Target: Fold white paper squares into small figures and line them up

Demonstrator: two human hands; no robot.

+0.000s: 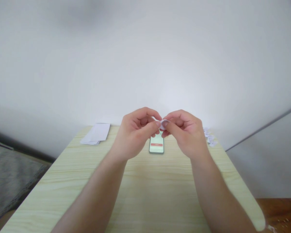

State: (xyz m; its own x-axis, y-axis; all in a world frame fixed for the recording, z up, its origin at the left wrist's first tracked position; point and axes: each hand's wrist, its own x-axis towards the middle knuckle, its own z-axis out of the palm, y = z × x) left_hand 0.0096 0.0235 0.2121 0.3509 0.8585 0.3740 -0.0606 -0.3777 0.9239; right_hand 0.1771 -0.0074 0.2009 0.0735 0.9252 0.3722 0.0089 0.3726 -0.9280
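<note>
A small folded piece of white paper (164, 124) is pinched between my two hands, above the table. My left hand (138, 132) grips its left end with thumb and fingertips. On the other side, my right hand (184, 129) has its thumb and index finger on the paper's right part. The exact folds are too small to make out, and fingers cover some of the paper. Below the hands lies a phone (156, 149) with a lit screen and a red bar on it; its upper part is hidden by the hands.
A stack of white paper sheets (97, 133) lies at the table's back left. Several small folded white paper pieces (210, 139) sit at the back right, partly behind my right hand. The light wooden table (145, 194) meets a white wall (145, 64) at the back.
</note>
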